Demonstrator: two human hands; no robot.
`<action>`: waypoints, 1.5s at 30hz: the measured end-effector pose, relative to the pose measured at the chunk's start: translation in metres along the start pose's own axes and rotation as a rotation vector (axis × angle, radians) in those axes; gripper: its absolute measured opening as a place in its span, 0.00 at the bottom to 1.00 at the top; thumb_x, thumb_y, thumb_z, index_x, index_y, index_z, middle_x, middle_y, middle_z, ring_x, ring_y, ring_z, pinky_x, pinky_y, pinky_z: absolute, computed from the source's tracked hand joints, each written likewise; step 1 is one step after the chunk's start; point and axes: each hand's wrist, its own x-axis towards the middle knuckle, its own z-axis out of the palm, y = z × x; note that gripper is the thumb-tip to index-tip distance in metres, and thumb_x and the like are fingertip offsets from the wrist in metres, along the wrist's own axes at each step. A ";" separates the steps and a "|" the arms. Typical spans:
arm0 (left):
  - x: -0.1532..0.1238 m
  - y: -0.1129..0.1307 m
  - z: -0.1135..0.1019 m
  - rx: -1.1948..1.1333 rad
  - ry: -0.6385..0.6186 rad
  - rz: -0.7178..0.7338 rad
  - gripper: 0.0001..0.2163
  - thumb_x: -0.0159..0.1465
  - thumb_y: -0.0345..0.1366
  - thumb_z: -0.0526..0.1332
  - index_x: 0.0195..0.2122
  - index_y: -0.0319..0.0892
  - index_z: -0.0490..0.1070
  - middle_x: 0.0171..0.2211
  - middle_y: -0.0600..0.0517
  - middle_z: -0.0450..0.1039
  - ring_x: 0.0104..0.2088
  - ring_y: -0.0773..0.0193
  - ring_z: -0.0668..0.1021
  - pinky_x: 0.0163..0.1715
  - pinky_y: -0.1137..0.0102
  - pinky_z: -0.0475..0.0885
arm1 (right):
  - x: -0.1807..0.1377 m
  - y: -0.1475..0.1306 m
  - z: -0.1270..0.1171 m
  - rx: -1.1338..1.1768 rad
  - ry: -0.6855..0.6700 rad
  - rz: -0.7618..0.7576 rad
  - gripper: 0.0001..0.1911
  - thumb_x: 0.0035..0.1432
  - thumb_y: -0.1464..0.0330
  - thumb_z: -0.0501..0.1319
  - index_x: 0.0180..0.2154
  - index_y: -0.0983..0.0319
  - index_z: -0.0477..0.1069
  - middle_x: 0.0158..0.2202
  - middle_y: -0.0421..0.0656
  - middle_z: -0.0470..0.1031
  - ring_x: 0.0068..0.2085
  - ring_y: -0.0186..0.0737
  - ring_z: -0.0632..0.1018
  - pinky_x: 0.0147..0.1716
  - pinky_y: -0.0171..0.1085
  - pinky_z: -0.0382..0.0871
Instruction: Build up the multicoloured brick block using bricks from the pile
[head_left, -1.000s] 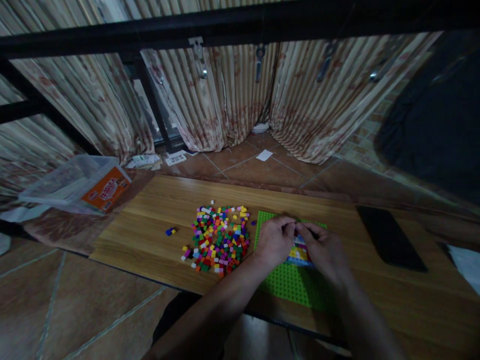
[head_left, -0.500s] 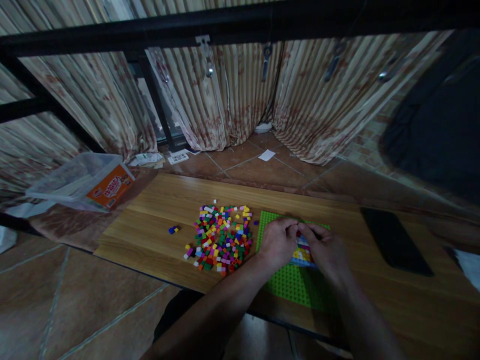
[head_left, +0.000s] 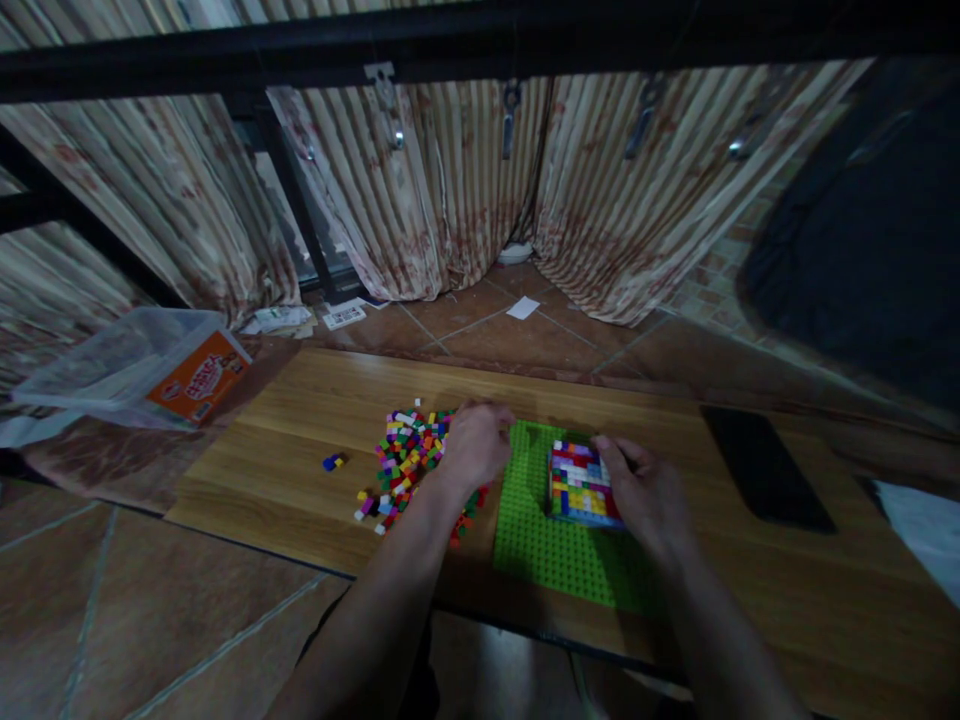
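Note:
My left hand (head_left: 478,440) is over the right part of a pile of small coloured toy bricks (head_left: 405,455), fingers curled together; their tips and anything between them are hidden. A green studded baseplate (head_left: 525,550) lies to the right of the pile. On it sits a low rectangular build of multicoloured bricks (head_left: 581,485), with yellow, red, white and blue pieces in rows. My right hand (head_left: 649,495) is at the build's right end and covers part of it. Its thumb and fingers are closed near the upper right corner; what they grip cannot be made out.
Blue and yellow bricks (head_left: 334,462) lie apart, left of the pile. A dark flat slab (head_left: 765,470) lies on the wooden table (head_left: 255,460) at right. Beyond the table's left end stands a clear plastic bin (head_left: 127,365) with an orange label. Striped curtains (head_left: 465,200) hang behind.
My left hand has left the build and moved left to the brick pile, uncovering the build's top. My right hand stays at the build's right side. The view has shifted slightly.

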 end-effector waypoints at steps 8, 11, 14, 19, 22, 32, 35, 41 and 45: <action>-0.005 -0.006 -0.010 0.309 -0.144 0.087 0.10 0.54 0.27 0.59 0.31 0.42 0.81 0.34 0.46 0.80 0.43 0.55 0.78 0.51 0.62 0.69 | 0.001 0.001 0.003 -0.031 0.003 -0.016 0.25 0.58 0.51 0.54 0.37 0.63 0.79 0.33 0.46 0.81 0.34 0.47 0.79 0.34 0.40 0.67; -0.005 -0.004 -0.009 0.330 -0.145 0.095 0.10 0.55 0.27 0.58 0.30 0.42 0.80 0.33 0.46 0.80 0.42 0.56 0.78 0.50 0.64 0.70 | 0.001 0.002 0.003 -0.024 0.022 -0.041 0.24 0.58 0.51 0.55 0.36 0.62 0.79 0.33 0.46 0.81 0.35 0.47 0.79 0.34 0.40 0.68; -0.004 -0.002 -0.009 0.251 -0.134 0.093 0.10 0.57 0.27 0.57 0.32 0.41 0.79 0.32 0.48 0.79 0.39 0.58 0.79 0.48 0.65 0.71 | 0.000 0.001 0.003 0.020 0.081 -0.076 0.22 0.59 0.52 0.56 0.35 0.62 0.79 0.33 0.47 0.81 0.35 0.47 0.79 0.35 0.41 0.69; -0.002 0.000 -0.003 -0.145 -0.116 0.094 0.10 0.60 0.28 0.57 0.38 0.41 0.76 0.33 0.50 0.80 0.35 0.63 0.80 0.38 0.70 0.73 | -0.005 -0.004 0.003 0.189 0.202 -0.203 0.17 0.60 0.56 0.58 0.36 0.61 0.78 0.39 0.46 0.81 0.42 0.46 0.79 0.44 0.42 0.70; -0.002 0.004 0.005 -0.353 -0.109 0.141 0.08 0.61 0.28 0.58 0.38 0.40 0.75 0.33 0.51 0.79 0.34 0.65 0.80 0.37 0.72 0.74 | -0.009 -0.007 0.005 0.240 0.175 -0.290 0.14 0.60 0.58 0.59 0.38 0.59 0.78 0.40 0.45 0.80 0.43 0.45 0.78 0.45 0.42 0.69; -0.008 0.025 0.009 -0.508 -0.137 0.249 0.07 0.62 0.29 0.59 0.37 0.41 0.77 0.34 0.52 0.80 0.36 0.66 0.80 0.41 0.71 0.74 | -0.017 -0.012 0.008 0.134 0.081 -0.520 0.09 0.63 0.64 0.59 0.42 0.56 0.76 0.39 0.41 0.78 0.42 0.41 0.76 0.42 0.41 0.69; -0.008 0.027 0.013 -0.486 -0.132 0.285 0.06 0.62 0.30 0.60 0.37 0.42 0.76 0.35 0.52 0.80 0.37 0.66 0.81 0.42 0.71 0.75 | -0.017 -0.012 0.008 0.140 0.100 -0.513 0.08 0.63 0.65 0.59 0.42 0.56 0.76 0.39 0.41 0.79 0.42 0.41 0.77 0.43 0.41 0.69; -0.009 0.029 0.023 -0.486 0.002 0.305 0.07 0.61 0.30 0.62 0.41 0.43 0.72 0.37 0.51 0.79 0.38 0.66 0.81 0.43 0.71 0.76 | -0.016 -0.010 0.006 0.175 0.096 -0.503 0.08 0.63 0.64 0.60 0.40 0.56 0.77 0.38 0.41 0.80 0.41 0.41 0.78 0.41 0.41 0.70; -0.011 0.032 0.023 -0.486 0.029 0.288 0.08 0.62 0.29 0.61 0.43 0.43 0.72 0.37 0.52 0.80 0.37 0.66 0.82 0.42 0.71 0.76 | -0.016 -0.010 0.004 0.183 0.094 -0.504 0.08 0.62 0.64 0.60 0.40 0.56 0.77 0.39 0.42 0.80 0.42 0.41 0.78 0.42 0.41 0.70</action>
